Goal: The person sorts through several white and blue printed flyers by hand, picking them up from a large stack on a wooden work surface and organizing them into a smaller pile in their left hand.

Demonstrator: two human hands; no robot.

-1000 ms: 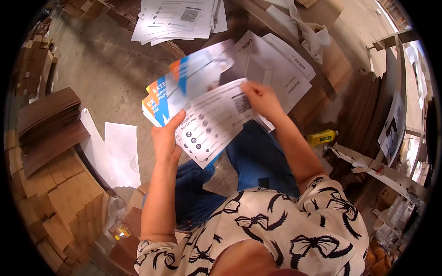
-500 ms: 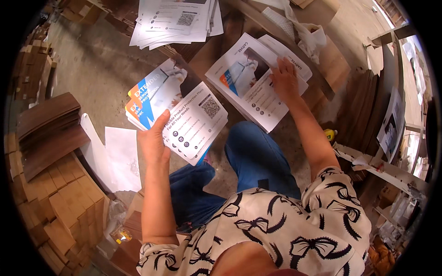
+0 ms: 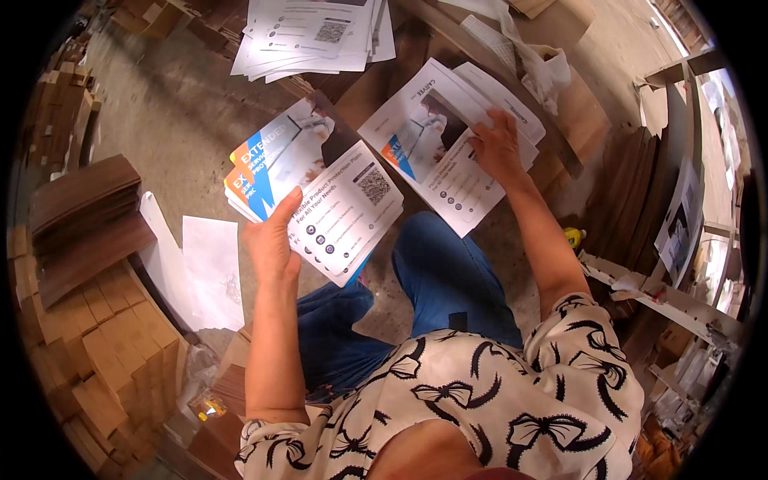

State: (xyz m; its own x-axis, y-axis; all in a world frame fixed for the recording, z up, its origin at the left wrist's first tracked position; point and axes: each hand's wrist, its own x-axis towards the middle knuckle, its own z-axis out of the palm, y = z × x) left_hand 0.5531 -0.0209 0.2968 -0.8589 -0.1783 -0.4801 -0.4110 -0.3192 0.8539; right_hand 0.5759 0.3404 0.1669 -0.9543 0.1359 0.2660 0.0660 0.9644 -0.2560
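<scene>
My left hand (image 3: pixel 274 232) grips a fanned stack of printed leaflets (image 3: pixel 346 220), its thumb on top and its fingers hidden beneath. The leaflets carry a photo, an orange and blue corner, and a printed code. To the right, my right hand (image 3: pixel 499 146) is at the right edge of a white leaflet (image 3: pixel 432 160) with a similar print. Its fingers are bent over the sheet, and the thumb is hidden. This leaflet lies on a pile, with more sheets (image 3: pixel 512 112) jutting out from under its far right side. The two groups of leaflets nearly touch.
A loose pile of printed sheets (image 3: pixel 320 40) lies ahead. Brown boards (image 3: pixel 88 224) and stacked cartons (image 3: pixel 132 344) stand at the left, beside a blank white sheet (image 3: pixel 212 272). At the right are upright brown panels (image 3: pixel 628 192) and a yellow bottle (image 3: pixel 574 236).
The stack in my left hand has shifted slightly to the right. My right fingers have bent more over the leaflet, which has stayed almost in place.
</scene>
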